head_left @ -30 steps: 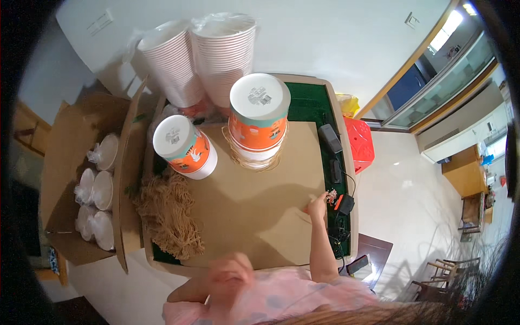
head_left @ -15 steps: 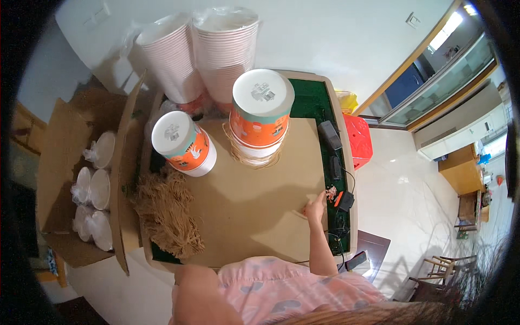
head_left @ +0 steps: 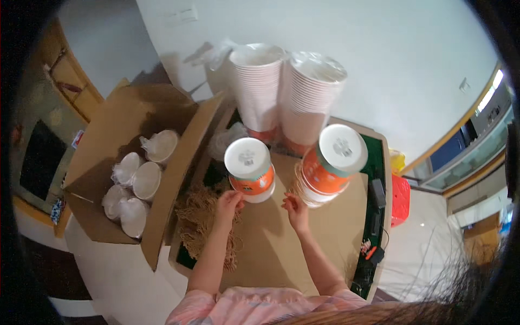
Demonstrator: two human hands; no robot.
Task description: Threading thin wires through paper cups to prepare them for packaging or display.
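Note:
On the table, a paper bucket (head_left: 250,184) in orange, teal and white stands upside down. To its right is a second upside-down stack of orange paper buckets (head_left: 329,173), with brown cords (head_left: 299,187) hanging around its lower rims. My left hand (head_left: 232,202) is beside the left bucket's near-left rim, fingers bent and pressed together, above a heap of brown cords (head_left: 203,222). Between the bucket and the stack, close to the hanging cords, my right hand (head_left: 295,208) has its fingers curled in. Whatever either hand pinches is too small to make out.
Two tall nested stacks of white paper buckets (head_left: 257,81) in plastic wrap stand at the back. On the left, an open cardboard box (head_left: 179,200) holds several wrapped white stacks. Black adapters with cables (head_left: 377,193) line the right edge, with a red stool (head_left: 400,200) beyond.
My right hand has left the table's right edge and moved in beside the bucket stack. My left hand has reached forward to the left bucket. The head view has shifted left.

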